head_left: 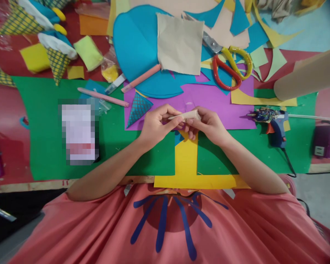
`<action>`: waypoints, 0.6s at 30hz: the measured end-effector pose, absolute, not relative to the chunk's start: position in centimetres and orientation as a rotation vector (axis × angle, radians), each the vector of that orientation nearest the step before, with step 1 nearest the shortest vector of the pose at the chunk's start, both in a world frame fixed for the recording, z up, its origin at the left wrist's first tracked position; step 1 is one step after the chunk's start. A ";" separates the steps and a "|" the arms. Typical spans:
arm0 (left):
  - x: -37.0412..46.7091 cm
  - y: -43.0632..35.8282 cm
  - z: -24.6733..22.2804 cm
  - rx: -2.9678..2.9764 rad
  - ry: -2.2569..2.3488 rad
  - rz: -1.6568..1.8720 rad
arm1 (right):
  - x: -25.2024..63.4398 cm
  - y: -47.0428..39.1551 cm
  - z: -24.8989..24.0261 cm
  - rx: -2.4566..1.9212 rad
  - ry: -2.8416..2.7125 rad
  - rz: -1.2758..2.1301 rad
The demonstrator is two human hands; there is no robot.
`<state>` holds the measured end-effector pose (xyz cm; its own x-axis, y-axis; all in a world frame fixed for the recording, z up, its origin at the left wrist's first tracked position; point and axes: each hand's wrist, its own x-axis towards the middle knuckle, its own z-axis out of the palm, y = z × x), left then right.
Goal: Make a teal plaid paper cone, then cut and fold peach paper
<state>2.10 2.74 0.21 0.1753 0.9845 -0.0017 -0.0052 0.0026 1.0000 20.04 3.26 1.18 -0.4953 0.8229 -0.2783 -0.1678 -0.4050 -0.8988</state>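
A small rolled piece of beige fabric (191, 115) is pinched between both hands above the purple sheet (220, 106). My left hand (160, 124) grips its narrow, pointed end with thumb and fingers. At the wider, zigzag-cut end, my right hand (207, 123) has its thumb on top and its fingers curled beneath. Just left of my left hand lies a teal checkered fabric triangle (139, 108). A flat beige fabric square (180, 44) rests on the blue round pieces (137, 44) beyond the hands.
Scissors (228, 69) with red and yellow handles lie beyond my right hand. A glue gun (276, 126) and a cardboard tube (305, 75) are at the right. Pink pens (104, 97), a blurred-out phone-like object (79, 132) and checkered cones (57, 55) are at the left.
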 end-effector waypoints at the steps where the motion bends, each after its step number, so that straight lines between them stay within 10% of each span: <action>1: 2.1 2.8 0.2 1.277 1.081 1.079 | 20.0 3.2 1.2 -0.993 -1.128 1.977; 18: 1.0 2.4 -1.0 2.196 1.168 1.232 | 19.7 3.1 0.8 -0.862 -0.871 2.257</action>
<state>1.01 2.37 -1.01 0.2766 0.8029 0.5281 0.4849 -0.5911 0.6446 19.73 3.12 0.84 -0.6325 0.6865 -0.3587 -0.2677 -0.6283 -0.7305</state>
